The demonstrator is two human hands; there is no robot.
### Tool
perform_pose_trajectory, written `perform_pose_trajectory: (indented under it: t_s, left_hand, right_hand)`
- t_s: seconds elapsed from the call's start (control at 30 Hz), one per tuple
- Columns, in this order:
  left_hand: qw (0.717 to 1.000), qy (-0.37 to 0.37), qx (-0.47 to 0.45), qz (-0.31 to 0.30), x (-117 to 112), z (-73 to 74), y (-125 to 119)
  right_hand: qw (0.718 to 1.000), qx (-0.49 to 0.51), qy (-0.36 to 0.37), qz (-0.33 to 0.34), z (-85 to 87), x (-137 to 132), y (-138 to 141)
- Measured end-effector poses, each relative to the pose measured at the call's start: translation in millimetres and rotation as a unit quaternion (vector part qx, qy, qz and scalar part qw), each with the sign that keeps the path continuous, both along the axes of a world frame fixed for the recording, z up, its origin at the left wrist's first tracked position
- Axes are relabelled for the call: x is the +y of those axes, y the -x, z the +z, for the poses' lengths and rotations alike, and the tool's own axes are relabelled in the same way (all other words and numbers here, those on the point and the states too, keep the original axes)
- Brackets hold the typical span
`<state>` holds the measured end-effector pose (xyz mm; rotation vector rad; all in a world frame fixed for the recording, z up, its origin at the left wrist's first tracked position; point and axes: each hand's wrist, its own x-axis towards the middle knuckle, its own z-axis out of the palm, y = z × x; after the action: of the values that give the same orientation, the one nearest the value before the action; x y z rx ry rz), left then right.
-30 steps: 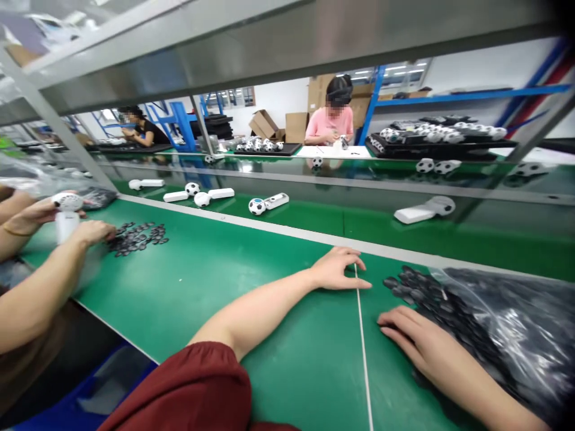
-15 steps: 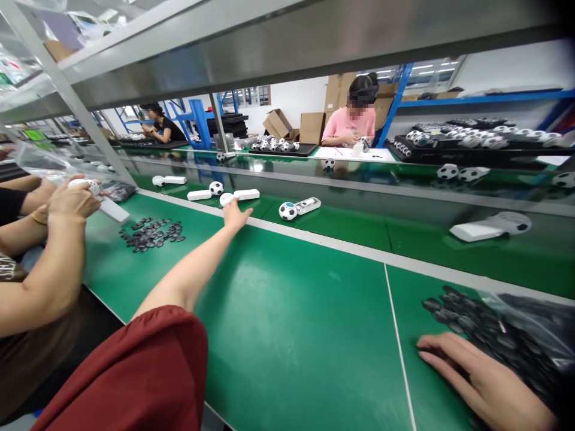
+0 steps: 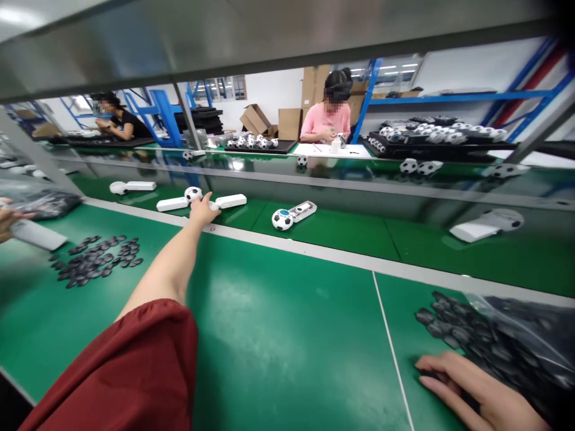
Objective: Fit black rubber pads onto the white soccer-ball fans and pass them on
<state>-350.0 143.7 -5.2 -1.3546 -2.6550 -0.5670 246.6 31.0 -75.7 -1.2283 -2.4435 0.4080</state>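
A white fan (image 3: 231,201) lies on the shiny green belt (image 3: 350,239), its handle pointing to three o'clock. The left hand (image 3: 202,211) is over its round head, fingers spread about it; whether they are clamped on it cannot be told. Just beside the hand, at ten o'clock, is a second fan (image 3: 173,205) with a football-patterned head. At four o'clock from the first fan lies an open-handled fan (image 3: 282,219) with a blue patch; at nine o'clock, beyond the second, another white fan (image 3: 141,186); and well apart at three o'clock, a larger-looking fan (image 3: 471,230).

At four o'clock, over the green table (image 3: 287,335), is the right hand (image 3: 476,383), fingers curled, thumb and forefinger tips slightly apart; whether they grip anything cannot be told. Black pieces (image 3: 453,323) lie at its twelve o'clock, a clear bag (image 3: 539,329) at its one o'clock. Another heap of black pieces (image 3: 96,260) lies at eight o'clock from the first fan. Farther off at nine o'clock, a co-worker's hand (image 3: 9,222) holds a white object (image 3: 40,234).
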Motion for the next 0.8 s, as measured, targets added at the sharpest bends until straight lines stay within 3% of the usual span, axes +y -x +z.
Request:
perform_pose_trajectory:
  t_s: [0.1,0.23,0.33,0.5,0.63,0.73,0.8]
  left_hand:
    - [0.999,0.033,0.008,-0.021,3.9,3.1,-9.4]
    - [0.996,0.035,0.055,-0.057,-8.6,17.8,-47.4]
    - [0.987,0.041,0.115,-0.101,-36.2,38.7,-90.1]
    - [0.922,0.146,0.298,-0.199,-109.0,67.3,-170.1]
    - [0.891,0.169,0.34,-0.25,-162.0,58.8,-222.3]
    - [0.882,0.208,0.256,-0.336,-189.5,41.8,-244.1]
    - [0.858,0.25,0.176,-0.413,-199.7,34.6,-249.9]
  right_hand:
    - [1.0,0.0,0.007,0.001,10.2,-2.4,4.6]
    - [0.999,-0.005,0.035,-0.002,29.0,-8.5,17.1]
    - [0.998,-0.009,0.056,0.007,41.8,-12.5,24.8]
    - [0.998,-0.014,0.054,0.027,52.8,-15.6,27.4]
    - [0.998,-0.025,0.05,0.036,56.8,-18.9,25.8]
    - [0.997,-0.038,0.042,0.053,59.4,-21.0,25.7]
    - [0.996,-0.046,0.036,0.065,60.3,-21.5,26.1]
